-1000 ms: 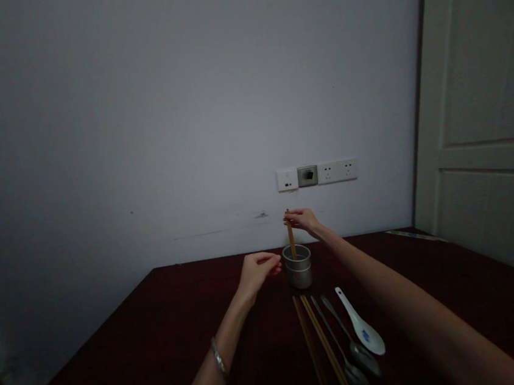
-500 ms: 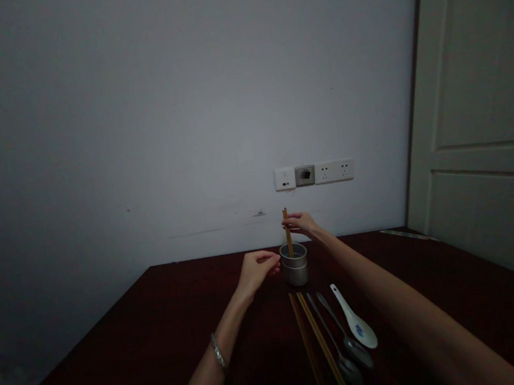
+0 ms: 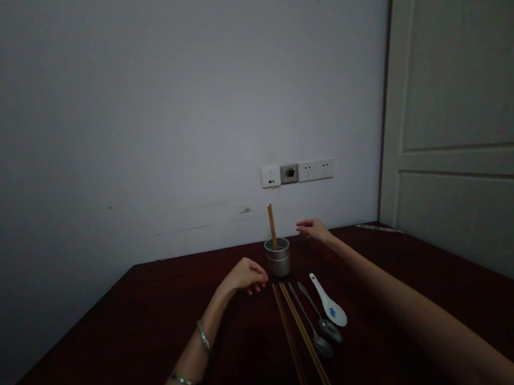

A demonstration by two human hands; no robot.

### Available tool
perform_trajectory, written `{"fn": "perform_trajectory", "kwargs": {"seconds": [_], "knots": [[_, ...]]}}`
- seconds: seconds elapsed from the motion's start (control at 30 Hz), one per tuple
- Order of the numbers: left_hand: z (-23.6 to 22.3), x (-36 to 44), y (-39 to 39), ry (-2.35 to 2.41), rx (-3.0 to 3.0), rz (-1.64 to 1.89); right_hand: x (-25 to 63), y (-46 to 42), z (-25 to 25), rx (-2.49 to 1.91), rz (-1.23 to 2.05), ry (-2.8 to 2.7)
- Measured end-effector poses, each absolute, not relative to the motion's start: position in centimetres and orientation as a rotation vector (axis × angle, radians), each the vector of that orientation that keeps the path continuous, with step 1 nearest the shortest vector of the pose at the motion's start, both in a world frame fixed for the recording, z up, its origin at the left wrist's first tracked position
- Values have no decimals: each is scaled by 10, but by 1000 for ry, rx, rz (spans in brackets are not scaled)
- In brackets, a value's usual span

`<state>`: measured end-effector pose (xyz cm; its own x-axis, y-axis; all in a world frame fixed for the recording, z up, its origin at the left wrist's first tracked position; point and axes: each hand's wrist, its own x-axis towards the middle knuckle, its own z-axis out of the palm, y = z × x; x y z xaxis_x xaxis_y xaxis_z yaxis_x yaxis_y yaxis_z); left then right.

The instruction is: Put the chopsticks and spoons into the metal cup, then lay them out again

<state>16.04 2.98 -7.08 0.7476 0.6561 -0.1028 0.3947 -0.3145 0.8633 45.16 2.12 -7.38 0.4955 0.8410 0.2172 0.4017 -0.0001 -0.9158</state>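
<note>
A metal cup [image 3: 278, 264] stands near the back of the table with a pair of wooden chopsticks [image 3: 272, 227] upright in it. To the right of the cup, my right hand [image 3: 313, 229] is in the air, fingers apart and nothing in them. My left hand [image 3: 247, 275] hovers just left of the cup's base, its fingers loosely bent and apart, holding nothing visible. In front of the cup lie darker chopsticks [image 3: 292, 345], lighter chopsticks [image 3: 308, 341], two metal spoons [image 3: 321, 346] [image 3: 330, 330] and a white soup spoon [image 3: 335, 313] with a blue pattern.
The dark red table [image 3: 183, 323] reaches back to a pale wall [image 3: 186, 132]. Sockets and a switch [image 3: 298, 173] sit on the wall above the cup. A panelled door [image 3: 464, 109] is on the right, and a thin flat strip [image 3: 379, 228] lies at the table's back right.
My right hand has let go of the chopsticks, which now stand in the cup, and has drawn away to the right. My left hand has dropped lower and its fingers have loosened.
</note>
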Motion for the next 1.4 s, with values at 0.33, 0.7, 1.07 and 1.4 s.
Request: {"fn": "perform_trajectory", "kwargs": {"seconds": [0.33, 0.7, 1.07, 1.4], "knots": [[-99, 174, 9, 903, 2118, 12, 482, -75, -155, -1955, 77, -1467], [-111, 181, -7, 1043, 2250, -124, 462, -103, -178, -2063, -195, -1655], [-114, 185, -33, 1287, 2559, -18, 459, -106, -177, -2074, -253, -1676], [-118, 199, -39, 1372, 2654, -18, 457, -108, -176, -2088, -260, -1686]]}}
